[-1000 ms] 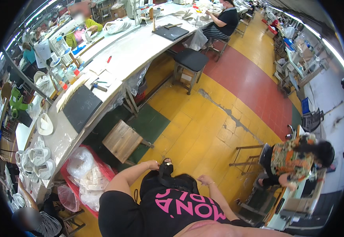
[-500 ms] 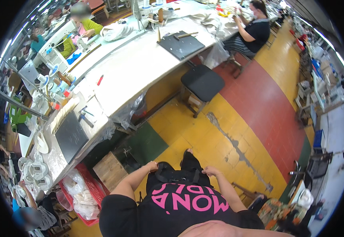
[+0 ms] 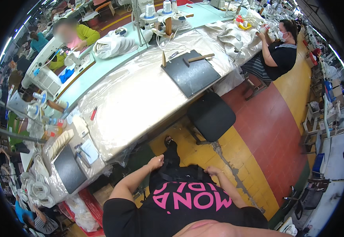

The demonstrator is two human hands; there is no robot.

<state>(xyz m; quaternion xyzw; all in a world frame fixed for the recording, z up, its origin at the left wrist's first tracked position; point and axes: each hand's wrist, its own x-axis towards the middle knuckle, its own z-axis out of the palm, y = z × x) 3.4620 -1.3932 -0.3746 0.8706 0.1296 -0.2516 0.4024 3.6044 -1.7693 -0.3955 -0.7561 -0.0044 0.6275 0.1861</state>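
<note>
My left hand (image 3: 155,162) is closed in front of my waist, a ring on one finger, beside a black strap (image 3: 163,173). My right hand (image 3: 212,170) has its fingers curled at the other side of the black cloth (image 3: 191,173) at my waist. What either hand grips is hidden against the dark clothing. Ahead of me is a long worktable (image 3: 120,114) under clear plastic sheet. On it lie a black board (image 3: 191,73) with a hammer (image 3: 199,59), a red pen-like tool (image 3: 94,113), and a second black board (image 3: 69,169) beside another hammer (image 3: 82,158).
A black-seated stool (image 3: 212,116) stands partly under the table. Red crates (image 3: 91,199) with plastic-wrapped pieces are at the lower left. A co-worker (image 3: 276,51) sits at the far table end, another (image 3: 75,39) at a sewing machine (image 3: 43,71). Yellow and red floor (image 3: 258,122) runs to the right.
My view has come closer to the table and stool, which appear larger. One foot has stepped forward to the left. Both hands stay at my waist.
</note>
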